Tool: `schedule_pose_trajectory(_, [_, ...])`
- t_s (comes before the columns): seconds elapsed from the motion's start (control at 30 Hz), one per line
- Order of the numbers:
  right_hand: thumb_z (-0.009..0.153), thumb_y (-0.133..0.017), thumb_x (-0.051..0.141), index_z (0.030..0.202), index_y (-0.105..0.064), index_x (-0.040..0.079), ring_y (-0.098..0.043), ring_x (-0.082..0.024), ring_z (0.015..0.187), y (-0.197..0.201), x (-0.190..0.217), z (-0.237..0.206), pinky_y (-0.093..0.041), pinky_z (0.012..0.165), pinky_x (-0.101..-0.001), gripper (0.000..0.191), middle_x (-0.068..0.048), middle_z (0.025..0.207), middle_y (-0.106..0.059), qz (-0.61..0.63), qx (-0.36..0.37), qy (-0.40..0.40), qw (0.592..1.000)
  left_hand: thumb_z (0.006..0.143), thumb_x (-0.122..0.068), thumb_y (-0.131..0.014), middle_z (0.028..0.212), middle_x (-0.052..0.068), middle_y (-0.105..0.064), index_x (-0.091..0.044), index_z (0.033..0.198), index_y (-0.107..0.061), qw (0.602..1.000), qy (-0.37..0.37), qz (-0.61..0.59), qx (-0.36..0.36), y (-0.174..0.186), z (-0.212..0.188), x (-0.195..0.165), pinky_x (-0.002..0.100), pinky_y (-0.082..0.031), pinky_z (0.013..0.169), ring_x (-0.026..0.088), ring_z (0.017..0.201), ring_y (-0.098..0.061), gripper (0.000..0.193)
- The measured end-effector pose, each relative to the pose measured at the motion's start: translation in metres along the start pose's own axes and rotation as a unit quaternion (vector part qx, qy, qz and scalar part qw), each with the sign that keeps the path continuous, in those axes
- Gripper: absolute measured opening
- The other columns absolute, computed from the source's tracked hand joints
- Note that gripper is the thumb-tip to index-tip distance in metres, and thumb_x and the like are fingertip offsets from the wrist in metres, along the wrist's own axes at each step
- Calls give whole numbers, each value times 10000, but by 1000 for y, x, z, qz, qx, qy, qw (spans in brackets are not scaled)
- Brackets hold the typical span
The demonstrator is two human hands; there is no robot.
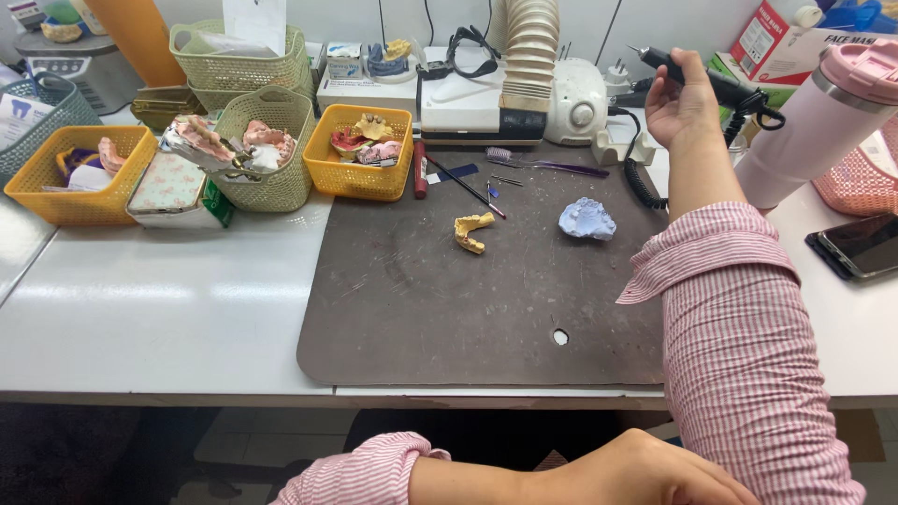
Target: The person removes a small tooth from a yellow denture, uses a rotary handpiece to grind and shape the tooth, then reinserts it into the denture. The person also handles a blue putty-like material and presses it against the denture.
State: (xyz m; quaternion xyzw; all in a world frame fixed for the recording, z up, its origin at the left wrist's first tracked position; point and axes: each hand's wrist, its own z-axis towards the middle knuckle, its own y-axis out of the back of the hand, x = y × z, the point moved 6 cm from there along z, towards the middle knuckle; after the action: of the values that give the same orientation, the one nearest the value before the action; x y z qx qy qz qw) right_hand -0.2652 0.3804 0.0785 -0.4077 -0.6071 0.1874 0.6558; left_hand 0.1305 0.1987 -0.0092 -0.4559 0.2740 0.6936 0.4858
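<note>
Nearest the camera, the left hand (636,472) is rested below the table edge, its fingers apparently curled loosely on nothing, well apart from everything on the dark work mat (449,309). Farther out, a yellow dental cast (473,231) and a pale blue dental cast (587,220) are laid mid-mat with bare mat around them. Farthest, the right hand (678,105) is raised at the back right, fingers clamped on a dark rotary handpiece (697,75), whose long axis is slanted up-left, bur tip toward the white suction unit (575,103).
</note>
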Motion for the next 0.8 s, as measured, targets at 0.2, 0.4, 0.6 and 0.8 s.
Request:
schedule_pose_trajectory(0.2, [810, -898, 131, 961, -614, 37, -708, -140, 723, 16, 3, -1, -599, 550, -230, 335, -63, 861, -661, 57, -19, -4, 998, 962, -82, -736, 1163, 118, -707, -66, 1074, -765, 957, -76, 238, -148, 14, -7, -34, 284, -594, 1007, 217, 1088, -681, 117])
schedule_pose_trajectory(0.4, [808, -905, 187, 941, -643, 103, -684, -94, 677, 22, -5, 1, -572, 526, -190, 305, -27, 830, -650, 14, -16, -6, 1000, 1071, -114, -725, 1147, 77, -708, -64, 1129, -724, 995, -39, 32, -87, 14, -14, -9, 232, -558, 1017, 132, 1058, -673, 76])
schedule_pose_trajectory(0.6, [863, -863, 174, 1001, -642, 67, -734, -143, 792, 4, -9, 2, -659, 665, -235, 282, -81, 914, -680, 52, 72, 23, 996, 1088, -120, -703, 1157, 38, -699, -77, 1227, -720, 999, 35, 6, 2, 24, -5, -21, 200, -557, 915, 91, 1044, -674, 147])
schedule_pose_trajectory(0.8, [971, -756, 112, 1263, -632, 25, -759, -215, 1031, -27, 8, -44, -677, 912, -262, 329, -142, 1112, -721, 20, 266, 87, 960, 995, -135, -710, 1019, 18, -781, -72, 1147, -756, 974, 63, 168, -136, 119, -11, -70, 208, -573, 745, 72, 861, -704, 171])
